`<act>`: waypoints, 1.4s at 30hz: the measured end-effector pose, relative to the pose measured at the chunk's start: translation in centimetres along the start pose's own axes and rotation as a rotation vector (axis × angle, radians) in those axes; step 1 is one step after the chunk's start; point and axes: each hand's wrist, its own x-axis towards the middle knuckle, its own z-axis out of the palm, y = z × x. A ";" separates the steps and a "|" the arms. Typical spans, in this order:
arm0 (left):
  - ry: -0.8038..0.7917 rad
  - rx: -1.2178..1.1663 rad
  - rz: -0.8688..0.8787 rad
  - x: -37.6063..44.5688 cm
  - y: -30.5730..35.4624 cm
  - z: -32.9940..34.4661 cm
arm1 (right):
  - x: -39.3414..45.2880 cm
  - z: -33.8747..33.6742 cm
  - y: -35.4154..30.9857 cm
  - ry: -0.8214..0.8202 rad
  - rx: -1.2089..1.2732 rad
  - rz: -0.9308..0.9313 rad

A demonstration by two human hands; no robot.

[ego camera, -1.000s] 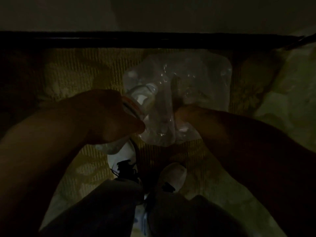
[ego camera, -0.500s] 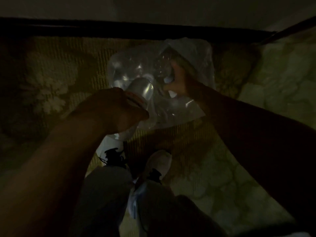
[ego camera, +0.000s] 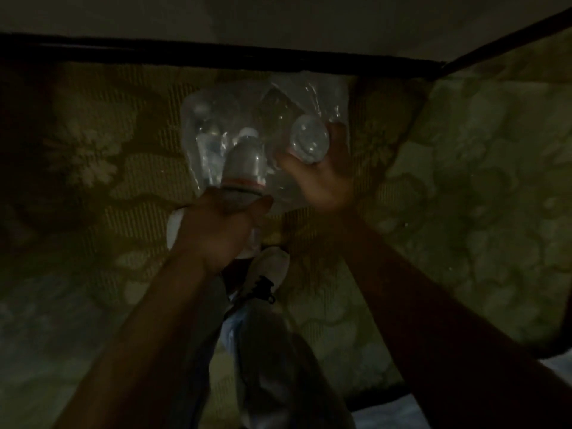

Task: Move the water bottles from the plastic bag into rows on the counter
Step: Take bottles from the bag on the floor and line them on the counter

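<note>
The scene is very dark. A clear plastic bag (ego camera: 216,119) lies on a patterned floor covering, with clear water bottles (ego camera: 207,140) showing dimly inside it. My left hand (ego camera: 216,227) is closed around the body of one water bottle (ego camera: 244,162) with a red-edged label and a white cap pointing away from me. My right hand (ego camera: 322,178) grips a second bottle (ego camera: 309,139) over the bag, its round end facing the camera.
A floral green-and-yellow carpet (ego camera: 93,156) covers the floor. A dark strip (ego camera: 216,57) runs along the far edge below a pale wall. My legs and a white shoe (ego camera: 269,264) are below the hands.
My right hand went from reaching into the bag to holding a bottle lifted out of it. The left hand kept its bottle and moved slightly right.
</note>
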 end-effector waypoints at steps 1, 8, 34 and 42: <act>0.019 -0.041 0.003 -1.5 0.2 0.1 | -1.2 -0.3 -0.5 0.026 0.015 0.047; 0.024 -0.273 0.039 -12.0 4.5 -1.7 | -9.9 -5.3 -7.6 0.310 0.327 0.253; -0.174 -0.428 0.484 -41.9 19.9 -14.1 | -33.7 -19.8 -36.5 -0.277 0.703 0.122; -0.136 -0.542 0.693 -51.4 20.5 -14.0 | -39.9 -23.2 -40.3 -0.527 0.716 -0.197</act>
